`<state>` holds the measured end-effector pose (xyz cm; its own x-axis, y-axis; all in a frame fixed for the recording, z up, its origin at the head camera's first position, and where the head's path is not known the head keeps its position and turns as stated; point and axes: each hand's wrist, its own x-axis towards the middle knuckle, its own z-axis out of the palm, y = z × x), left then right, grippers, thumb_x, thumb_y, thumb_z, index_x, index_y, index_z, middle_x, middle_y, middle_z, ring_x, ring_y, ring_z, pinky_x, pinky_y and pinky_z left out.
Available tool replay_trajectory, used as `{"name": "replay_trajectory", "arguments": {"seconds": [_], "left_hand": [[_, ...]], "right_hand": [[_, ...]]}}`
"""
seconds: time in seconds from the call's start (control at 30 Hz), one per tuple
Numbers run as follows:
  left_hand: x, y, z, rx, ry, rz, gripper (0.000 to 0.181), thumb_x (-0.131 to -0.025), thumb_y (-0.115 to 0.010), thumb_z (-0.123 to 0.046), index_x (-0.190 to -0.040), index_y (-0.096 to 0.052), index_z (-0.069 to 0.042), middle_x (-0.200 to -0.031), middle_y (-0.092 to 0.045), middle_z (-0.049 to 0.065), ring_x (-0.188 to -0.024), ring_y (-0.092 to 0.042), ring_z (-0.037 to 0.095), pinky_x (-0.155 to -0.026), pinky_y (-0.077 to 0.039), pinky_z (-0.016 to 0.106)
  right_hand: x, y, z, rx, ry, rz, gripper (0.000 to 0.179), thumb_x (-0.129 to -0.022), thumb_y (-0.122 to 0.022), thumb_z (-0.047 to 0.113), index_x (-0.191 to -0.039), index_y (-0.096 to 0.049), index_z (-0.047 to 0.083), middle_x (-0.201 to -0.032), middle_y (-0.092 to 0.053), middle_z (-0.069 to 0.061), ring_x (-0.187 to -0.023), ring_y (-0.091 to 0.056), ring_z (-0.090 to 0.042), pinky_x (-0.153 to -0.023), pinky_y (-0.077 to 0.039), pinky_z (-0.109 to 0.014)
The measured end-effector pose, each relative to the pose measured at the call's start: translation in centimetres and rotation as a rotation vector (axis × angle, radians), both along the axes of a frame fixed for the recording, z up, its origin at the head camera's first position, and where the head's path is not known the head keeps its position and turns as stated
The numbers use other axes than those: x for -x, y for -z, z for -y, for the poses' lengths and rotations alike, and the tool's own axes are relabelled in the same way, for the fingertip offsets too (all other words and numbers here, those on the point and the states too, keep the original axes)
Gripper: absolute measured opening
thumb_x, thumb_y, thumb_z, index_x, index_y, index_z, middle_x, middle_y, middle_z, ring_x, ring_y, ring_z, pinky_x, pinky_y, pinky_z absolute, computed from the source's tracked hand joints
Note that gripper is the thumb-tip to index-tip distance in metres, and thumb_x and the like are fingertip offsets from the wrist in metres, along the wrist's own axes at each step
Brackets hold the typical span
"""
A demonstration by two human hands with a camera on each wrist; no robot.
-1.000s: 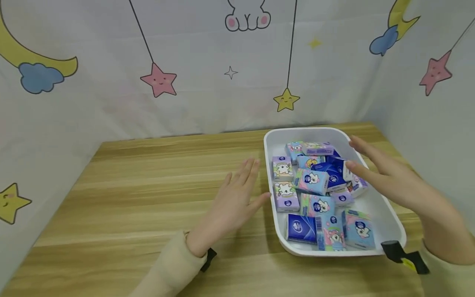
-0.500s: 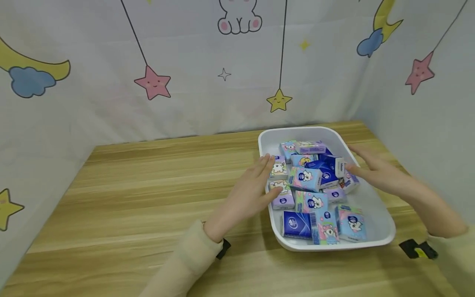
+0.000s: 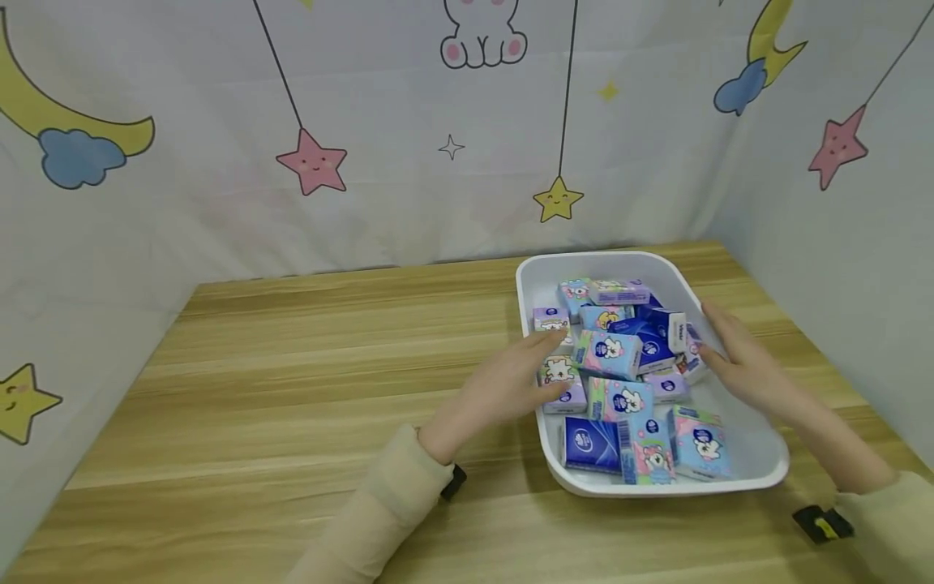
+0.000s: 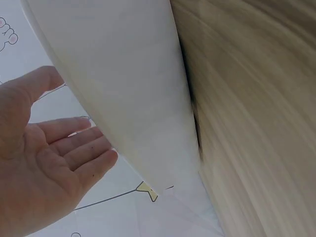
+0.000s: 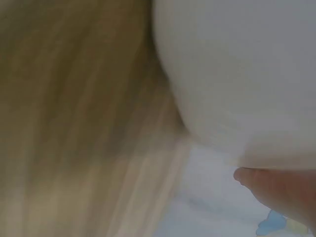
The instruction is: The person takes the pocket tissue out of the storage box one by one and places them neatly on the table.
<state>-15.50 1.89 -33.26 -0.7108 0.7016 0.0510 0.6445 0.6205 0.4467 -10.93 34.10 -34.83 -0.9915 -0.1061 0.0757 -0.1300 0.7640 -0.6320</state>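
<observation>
1. Left hand (image 3: 503,388): fingers long and fairly straight, thumb apart, reaching over the left rim of the white tub (image 3: 755,442); whether skin meets plastic cannot be told.
2. Right hand (image 3: 751,377): at the opposite rim, fingers extended and thumb spread, the thumb tip towards the inside. Firm contact cannot be judged, and the right wrist view is blurred.
3. White tub: on the table's right part, rounded at the corners, holding a loose heap of small packs. A light blue pack (image 3: 609,354) lies near the middle, lilac packs (image 3: 574,399) line the left wall, and a dark blue pack (image 3: 587,446) sits at the near left corner. Bare floor shows along the near right.
4. Table (image 3: 292,365): yellowish wood grain, running back to a white cloth (image 3: 401,211) printed with stars, moons, clouds and an animal's feet.
5. Cream sleeves (image 3: 372,503) cover both forearms; black straps (image 3: 824,526) show beside the wrists.
6. Markings: white emblem on dark blue wrapping, round navy badges and cartoon animals on the pastel ones, a barcode (image 3: 625,450) near the front. Lettering on one white pack end (image 3: 677,333) is too small to read surely.
</observation>
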Motion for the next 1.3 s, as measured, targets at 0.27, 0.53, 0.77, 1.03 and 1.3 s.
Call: {"name": "replay_trajectory", "arguments": {"seconds": [0.27, 0.53, 0.77, 1.03, 1.3], "left_hand": [[1.0, 0.0, -1.1, 0.127, 0.083, -0.067, 0.073, -0.086, -0.069, -0.036, -0.146, -0.039, -0.007, -0.145, -0.048, 0.01, -0.133, -0.048, 0.023, -0.111, -0.04, 0.033], [1.4, 0.4, -2.8, 0.352, 0.1, -0.204, 0.075, -0.078, -0.074, -0.05, -0.133, -0.053, -0.004, -0.124, -0.062, 0.006, -0.109, -0.061, 0.019, -0.101, -0.047, 0.033], [1.3, 0.5, -3.5, 0.436, 0.064, -0.214, 0.069, -0.074, -0.073, -0.058, -0.123, -0.06, -0.012, -0.117, -0.064, 0.0, -0.108, -0.06, 0.016, -0.103, -0.042, 0.036], [1.4, 0.5, -4.3, 0.501, 0.045, -0.231, 0.072, -0.072, -0.074, -0.06, -0.126, -0.059, -0.014, -0.122, -0.062, -0.001, -0.109, -0.059, 0.015, -0.099, -0.041, 0.033], [1.8, 0.7, -4.5, 0.498, 0.05, -0.202, 0.063, -0.073, -0.073, -0.059, -0.117, -0.062, -0.016, -0.112, -0.065, -0.003, -0.103, -0.059, 0.013, -0.098, -0.039, 0.032]], "right_hand": [[-0.3, 1.1, 0.2, 0.019, 0.031, -0.061, 0.065, -0.097, -0.037, -0.002, -0.152, -0.003, -0.001, -0.153, -0.006, -0.038, -0.136, -0.009, -0.061, -0.109, -0.007, -0.072], [-0.6, 2.1, 0.3, -0.004, 0.029, -0.159, 0.066, -0.084, -0.031, -0.015, -0.148, -0.015, -0.01, -0.15, -0.012, -0.04, -0.135, -0.011, -0.062, -0.11, -0.007, -0.07], [-0.8, 1.9, 0.3, 0.021, 0.042, -0.139, 0.061, -0.087, -0.029, -0.015, -0.146, -0.018, -0.012, -0.154, -0.009, -0.034, -0.137, -0.009, -0.06, -0.11, -0.006, -0.069], [-0.8, 1.6, 0.1, 0.008, 0.058, -0.125, 0.061, -0.088, -0.029, -0.015, -0.147, -0.015, -0.011, -0.155, -0.007, -0.033, -0.138, -0.008, -0.06, -0.111, -0.006, -0.069], [-0.7, 1.5, 0.3, -0.035, 0.074, -0.123, 0.061, -0.088, -0.031, -0.014, -0.147, -0.014, -0.012, -0.153, -0.01, -0.036, -0.135, -0.012, -0.061, -0.11, -0.01, -0.069]]}}
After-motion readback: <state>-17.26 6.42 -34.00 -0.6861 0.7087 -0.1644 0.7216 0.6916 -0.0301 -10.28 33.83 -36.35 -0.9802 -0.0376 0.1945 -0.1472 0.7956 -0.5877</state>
